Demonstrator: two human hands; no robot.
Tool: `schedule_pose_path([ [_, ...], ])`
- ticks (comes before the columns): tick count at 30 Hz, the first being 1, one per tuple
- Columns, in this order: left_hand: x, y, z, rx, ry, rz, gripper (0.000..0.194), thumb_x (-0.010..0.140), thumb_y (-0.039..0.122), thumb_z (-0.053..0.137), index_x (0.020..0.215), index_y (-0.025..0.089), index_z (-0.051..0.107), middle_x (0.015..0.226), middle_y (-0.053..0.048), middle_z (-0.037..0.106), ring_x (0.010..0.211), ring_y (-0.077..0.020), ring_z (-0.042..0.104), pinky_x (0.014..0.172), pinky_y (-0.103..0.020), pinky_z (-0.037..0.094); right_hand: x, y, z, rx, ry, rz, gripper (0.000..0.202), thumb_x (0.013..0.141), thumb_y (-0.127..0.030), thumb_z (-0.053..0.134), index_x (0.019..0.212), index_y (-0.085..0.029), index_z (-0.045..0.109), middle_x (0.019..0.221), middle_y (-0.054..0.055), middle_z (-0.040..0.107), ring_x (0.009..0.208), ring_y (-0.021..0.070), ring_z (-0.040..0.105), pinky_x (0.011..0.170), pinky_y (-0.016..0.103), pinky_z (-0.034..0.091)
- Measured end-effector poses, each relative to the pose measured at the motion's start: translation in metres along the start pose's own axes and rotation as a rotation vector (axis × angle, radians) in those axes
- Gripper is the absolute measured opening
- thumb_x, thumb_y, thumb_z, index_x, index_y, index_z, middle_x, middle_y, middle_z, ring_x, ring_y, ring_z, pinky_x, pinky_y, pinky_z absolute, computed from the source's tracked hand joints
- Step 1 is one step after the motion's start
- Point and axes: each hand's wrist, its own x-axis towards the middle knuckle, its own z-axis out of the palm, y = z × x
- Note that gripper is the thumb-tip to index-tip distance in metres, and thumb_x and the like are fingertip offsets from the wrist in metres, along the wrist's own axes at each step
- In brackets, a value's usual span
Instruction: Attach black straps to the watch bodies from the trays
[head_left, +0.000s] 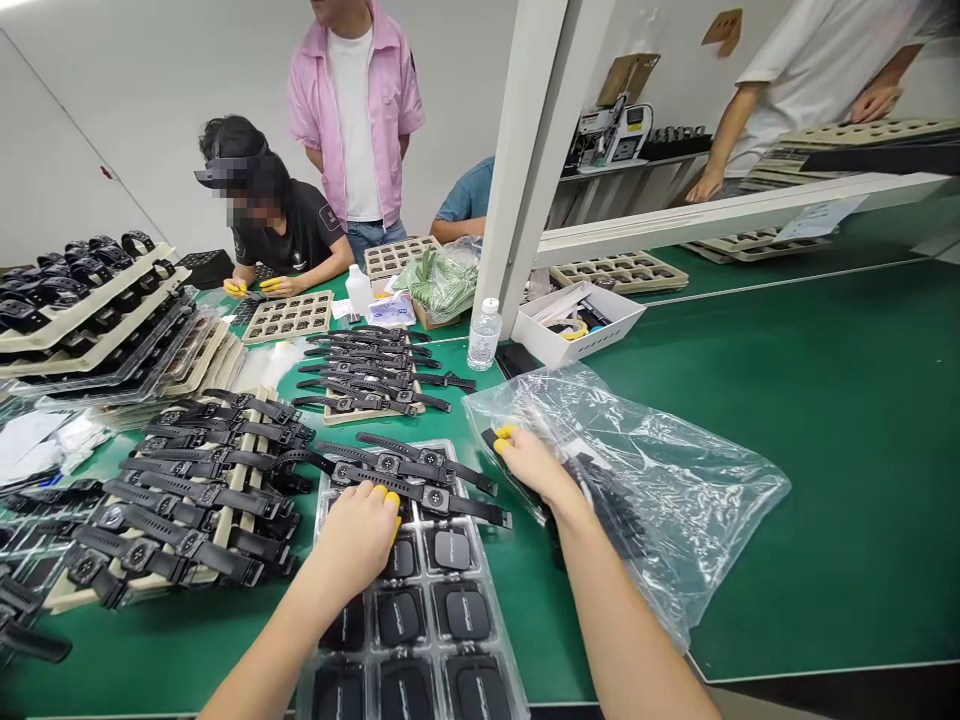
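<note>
My right hand, with yellow covers on its fingertips, pinches the end of a black watch strap at the mouth of a clear plastic bag. Dark straps show through the bag. My left hand is closed with curled fingers over the left side of a clear plastic tray; whatever lies under its fingers is hidden. Black smartwatches with straps attached lie across the tray's far rows, face down. Square black watch bodies without straps sit in the nearer compartments.
Trays of strapped watches stand at left, beside tall tray stacks. Another watch tray lies ahead. A clear bottle, a white box of tools and a frame post stand beyond the bag. Co-workers are opposite.
</note>
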Motion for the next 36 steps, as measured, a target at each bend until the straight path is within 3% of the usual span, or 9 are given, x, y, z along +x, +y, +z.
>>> schedule_pose_path([
  [2, -0.005, -0.007, -0.009, -0.096, 0.042, -0.014, 0.020, 0.103, 0.017, 0.046, 0.097, 0.016, 0.065, 0.097, -0.012, 0.072, 0.095, -0.0298, 0.069, 0.081, -0.040, 0.054, -0.015, -0.004, -0.009, 0.221, -0.115, -0.069, 0.018, 0.089, -0.030, 0.051, 0.101, -0.022, 0.061, 0.077, 0.003, 0.067, 0.080, 0.0241, 0.070, 0.070, 0.035, 0.059],
  [4, -0.008, -0.013, -0.018, -0.257, 0.120, -0.060, 0.016, 0.103, 0.020, 0.046, 0.103, 0.018, 0.062, 0.096, -0.009, 0.072, 0.086, -0.0261, 0.069, 0.075, -0.036, 0.053, -0.034, -0.012, -0.013, 0.582, -0.270, -0.141, 0.019, 0.089, -0.036, 0.055, 0.103, -0.023, 0.057, 0.081, 0.002, 0.066, 0.071, 0.0207, 0.068, 0.056, 0.030, 0.056],
  [7, -0.001, -0.013, -0.019, -0.529, 0.232, -0.161, 0.018, 0.102, 0.022, 0.045, 0.116, 0.018, 0.056, 0.091, -0.007, 0.070, 0.074, -0.0229, 0.067, 0.066, -0.033, 0.051, -0.061, -0.029, -0.002, 1.087, -0.531, -0.237, 0.030, 0.085, -0.044, 0.069, 0.100, -0.024, 0.054, 0.080, 0.000, 0.065, 0.049, 0.0123, 0.055, 0.036, 0.021, 0.037],
  [9, 0.010, -0.008, -0.009, -0.691, 0.306, -0.166, 0.021, 0.101, 0.020, 0.045, 0.121, 0.019, 0.052, 0.095, -0.008, 0.071, 0.078, -0.0227, 0.069, 0.069, -0.033, 0.053, -0.076, -0.039, 0.014, 1.185, -0.677, -0.255, 0.038, 0.084, -0.052, 0.074, 0.100, -0.023, 0.054, 0.069, -0.004, 0.059, 0.040, 0.0074, 0.040, 0.033, 0.018, 0.026],
  [11, 0.022, -0.001, 0.007, -0.817, 0.369, -0.095, 0.028, 0.098, 0.016, 0.046, 0.125, 0.019, 0.048, 0.109, -0.012, 0.071, 0.092, -0.0231, 0.071, 0.080, -0.035, 0.058, -0.088, -0.046, 0.033, 1.161, -0.761, -0.254, 0.043, 0.087, -0.057, 0.074, 0.103, -0.023, 0.055, 0.062, -0.007, 0.056, 0.038, 0.0062, 0.035, 0.032, 0.017, 0.026],
  [16, 0.033, 0.004, 0.035, -0.873, 0.448, 0.148, 0.042, 0.089, 0.006, 0.047, 0.129, 0.019, 0.051, 0.128, -0.014, 0.068, 0.116, -0.0241, 0.067, 0.100, -0.042, 0.058, -0.099, -0.049, 0.056, 0.972, -0.770, -0.273, 0.047, 0.095, -0.066, 0.065, 0.099, -0.022, 0.053, 0.060, -0.005, 0.064, 0.037, 0.0085, 0.045, 0.035, 0.019, 0.037],
  [21, 0.034, 0.000, 0.032, -0.834, 0.575, 0.354, 0.050, 0.090, 0.001, 0.041, 0.133, 0.021, 0.058, 0.128, -0.011, 0.069, 0.120, -0.0230, 0.063, 0.105, -0.042, 0.055, -0.096, -0.049, 0.053, 0.939, -0.738, -0.272, 0.051, 0.091, -0.069, 0.069, 0.096, -0.020, 0.056, 0.060, -0.002, 0.067, 0.038, 0.0089, 0.048, 0.037, 0.020, 0.036],
  [31, 0.035, 0.001, 0.039, -0.800, 0.637, 0.311, 0.056, 0.091, 0.001, 0.039, 0.140, 0.021, 0.055, 0.134, -0.012, 0.067, 0.126, -0.0239, 0.062, 0.108, -0.042, 0.054, -0.097, -0.051, 0.056, 1.068, -0.705, -0.200, 0.047, 0.092, -0.065, 0.071, 0.090, -0.020, 0.055, 0.051, -0.004, 0.062, 0.033, 0.0068, 0.038, 0.034, 0.018, 0.031],
  [36, 0.030, 0.001, 0.029, -0.770, 0.582, 0.334, 0.046, 0.101, 0.013, 0.042, 0.145, 0.019, 0.052, 0.129, -0.014, 0.064, 0.120, -0.0255, 0.060, 0.105, -0.043, 0.055, -0.094, -0.051, 0.056, 1.160, -0.711, -0.110, 0.049, 0.087, -0.064, 0.077, 0.089, -0.021, 0.054, 0.047, -0.006, 0.059, 0.032, 0.0057, 0.035, 0.032, 0.015, 0.028],
])
